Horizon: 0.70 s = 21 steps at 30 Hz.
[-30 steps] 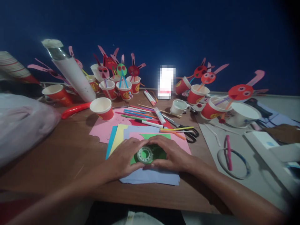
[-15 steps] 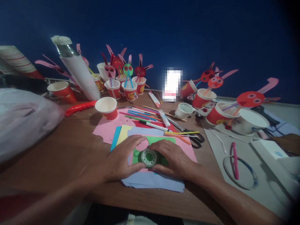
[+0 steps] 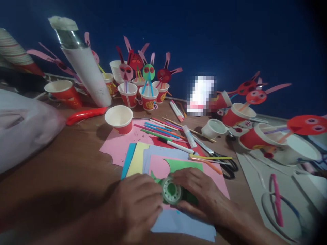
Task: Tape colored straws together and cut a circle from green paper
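Observation:
My right hand (image 3: pixel 201 194) grips a roll of tape (image 3: pixel 172 190) with a white core, thumb below and fingers above. Close against the roll's left side is my left hand (image 3: pixel 141 200), its fingers curled and slightly blurred; what they pinch, if anything, is hidden. Under both hands lies a stack of coloured paper, with a green sheet (image 3: pixel 184 165) and a pink sheet (image 3: pixel 159 163) on top and pale blue sheets (image 3: pixel 189 226) showing at the front. A small green scrap (image 3: pixel 154 177) sticks up between my hands.
Pens and coloured sticks (image 3: pixel 163 131) lie behind the paper, beside black-handled scissors (image 3: pixel 230 166). A paper cup (image 3: pixel 119 119) stands at the back left, near a leaning white bottle (image 3: pixel 87 73). Cups with paper rabbit heads (image 3: pixel 149 98) line the back. A plastic bag (image 3: pixel 28 129) sits left.
My left hand has changed from spread fingers around the roll's left side to curled fingers against it. My right hand still holds the roll. The camera view has shifted.

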Tool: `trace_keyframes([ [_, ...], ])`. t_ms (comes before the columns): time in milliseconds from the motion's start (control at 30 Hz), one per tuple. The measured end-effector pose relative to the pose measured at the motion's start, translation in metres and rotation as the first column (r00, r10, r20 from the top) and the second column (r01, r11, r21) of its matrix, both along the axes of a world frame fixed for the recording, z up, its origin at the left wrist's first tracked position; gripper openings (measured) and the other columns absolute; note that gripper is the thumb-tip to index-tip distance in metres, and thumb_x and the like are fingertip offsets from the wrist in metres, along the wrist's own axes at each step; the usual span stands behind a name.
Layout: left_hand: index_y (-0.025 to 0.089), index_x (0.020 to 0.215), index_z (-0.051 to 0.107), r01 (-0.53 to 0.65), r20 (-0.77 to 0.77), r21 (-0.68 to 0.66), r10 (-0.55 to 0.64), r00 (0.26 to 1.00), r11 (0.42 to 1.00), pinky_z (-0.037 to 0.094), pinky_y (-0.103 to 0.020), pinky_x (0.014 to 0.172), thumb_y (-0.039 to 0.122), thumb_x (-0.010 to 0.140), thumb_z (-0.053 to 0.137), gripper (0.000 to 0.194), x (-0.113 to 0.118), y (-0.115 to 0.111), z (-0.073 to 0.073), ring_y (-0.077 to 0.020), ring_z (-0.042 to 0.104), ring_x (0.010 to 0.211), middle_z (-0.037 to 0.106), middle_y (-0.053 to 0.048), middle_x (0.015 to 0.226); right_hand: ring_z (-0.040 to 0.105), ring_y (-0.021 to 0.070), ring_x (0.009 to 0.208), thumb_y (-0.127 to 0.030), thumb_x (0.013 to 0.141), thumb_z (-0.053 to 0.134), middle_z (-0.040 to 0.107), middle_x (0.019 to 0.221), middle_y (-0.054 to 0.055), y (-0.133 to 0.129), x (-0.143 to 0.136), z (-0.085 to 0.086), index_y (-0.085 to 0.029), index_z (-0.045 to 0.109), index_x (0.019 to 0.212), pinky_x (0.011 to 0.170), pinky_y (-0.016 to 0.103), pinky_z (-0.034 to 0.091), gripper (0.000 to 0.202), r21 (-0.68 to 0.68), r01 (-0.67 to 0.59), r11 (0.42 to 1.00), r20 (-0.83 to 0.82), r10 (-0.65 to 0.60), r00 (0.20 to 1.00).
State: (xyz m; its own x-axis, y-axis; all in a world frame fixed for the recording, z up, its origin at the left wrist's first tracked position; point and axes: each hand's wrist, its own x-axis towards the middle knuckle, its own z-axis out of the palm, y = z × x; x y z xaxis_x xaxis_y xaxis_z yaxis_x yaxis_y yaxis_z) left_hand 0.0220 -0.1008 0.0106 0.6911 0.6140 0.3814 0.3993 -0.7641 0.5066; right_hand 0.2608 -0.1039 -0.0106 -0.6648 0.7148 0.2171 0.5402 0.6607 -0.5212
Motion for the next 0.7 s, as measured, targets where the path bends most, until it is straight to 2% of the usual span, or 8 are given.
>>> trace_keyframes([
  [133,0.024,0.09,0.062,0.053,-0.029,-0.028,-0.054,0.998,0.998,0.049,-0.037,0.067,0.015,0.08,0.049,0.019,0.005,-0.011,-0.005,-0.0212,0.059,0.084,0.068,-0.003,0.101,0.053,0.022,0.105,-0.034,0.079,0.062,0.061,0.115,0.009,0.0,0.003,-0.005,-0.02,0.053,0.112,0.089,0.035,0.044,0.037,0.026,-0.008,1.0,0.035,0.007,0.999],
  [233,0.025,0.083,0.062,0.017,-0.076,-0.03,-0.019,0.997,0.999,0.049,-0.036,0.062,0.017,0.08,0.05,0.015,0.006,-0.013,-0.018,-0.0203,0.059,0.084,0.067,0.001,0.105,0.054,0.0224,0.105,-0.034,0.078,0.063,0.061,0.114,0.009,0.0,0.006,-0.006,-0.02,0.053,0.112,0.088,0.035,0.045,0.038,0.044,-0.022,0.999,0.06,0.019,0.998],
  [300,0.024,0.081,0.062,0.021,-0.061,0.029,-0.02,0.998,0.999,0.048,-0.035,0.058,0.019,0.081,0.048,0.015,0.006,-0.013,-0.031,-0.0197,0.059,0.082,0.067,0.001,0.106,0.055,0.0224,0.104,-0.035,0.077,0.064,0.062,0.112,0.009,0.001,0.006,-0.005,-0.02,0.054,0.11,0.086,0.033,0.046,0.038,0.06,-0.027,0.998,0.071,0.022,0.997],
  [400,0.025,0.077,0.062,0.015,0.043,0.175,-0.023,0.999,0.985,0.046,-0.031,0.051,0.023,0.084,0.043,0.02,0.007,-0.013,-0.052,-0.0171,0.059,0.074,0.068,-0.001,0.098,0.058,0.0221,0.099,-0.037,0.076,0.065,0.065,0.107,0.01,0.004,0.005,-0.001,-0.019,0.057,0.106,0.083,0.032,0.048,0.036,0.09,-0.034,0.995,0.068,0.028,0.997],
  [500,0.024,0.081,0.062,-0.07,0.094,0.228,0.05,0.994,0.971,0.047,-0.026,0.051,0.026,0.085,0.042,0.021,0.009,-0.014,-0.068,-0.0141,0.057,0.064,0.066,-0.004,0.08,0.06,0.0203,0.095,-0.039,0.077,0.064,0.066,0.103,0.008,0.007,0.002,0.004,-0.019,0.059,0.102,0.081,0.03,0.049,0.032,0.123,-0.027,0.992,0.051,0.021,0.998],
  [600,0.021,0.088,0.062,-0.076,0.099,0.267,0.051,0.994,0.961,0.046,-0.022,0.051,0.027,0.086,0.043,0.021,0.012,-0.015,-0.074,-0.0117,0.054,0.059,0.062,-0.004,0.07,0.06,0.0183,0.095,-0.038,0.08,0.062,0.067,0.102,0.006,0.009,0.0,0.006,-0.018,0.061,0.099,0.081,0.027,0.048,0.028,0.146,-0.004,0.989,0.037,-0.001,0.999],
  [700,0.02,0.085,0.062,-0.107,0.131,0.307,0.07,0.989,0.946,0.045,-0.021,0.052,0.026,0.086,0.043,0.02,0.015,-0.014,-0.07,-0.0113,0.054,0.058,0.061,-0.003,0.068,0.059,0.0182,0.095,-0.039,0.08,0.062,0.067,0.102,0.006,0.01,0.0,0.005,-0.017,0.062,0.098,0.081,0.027,0.047,0.029,0.154,-0.009,0.988,0.028,0.005,1.0],
])
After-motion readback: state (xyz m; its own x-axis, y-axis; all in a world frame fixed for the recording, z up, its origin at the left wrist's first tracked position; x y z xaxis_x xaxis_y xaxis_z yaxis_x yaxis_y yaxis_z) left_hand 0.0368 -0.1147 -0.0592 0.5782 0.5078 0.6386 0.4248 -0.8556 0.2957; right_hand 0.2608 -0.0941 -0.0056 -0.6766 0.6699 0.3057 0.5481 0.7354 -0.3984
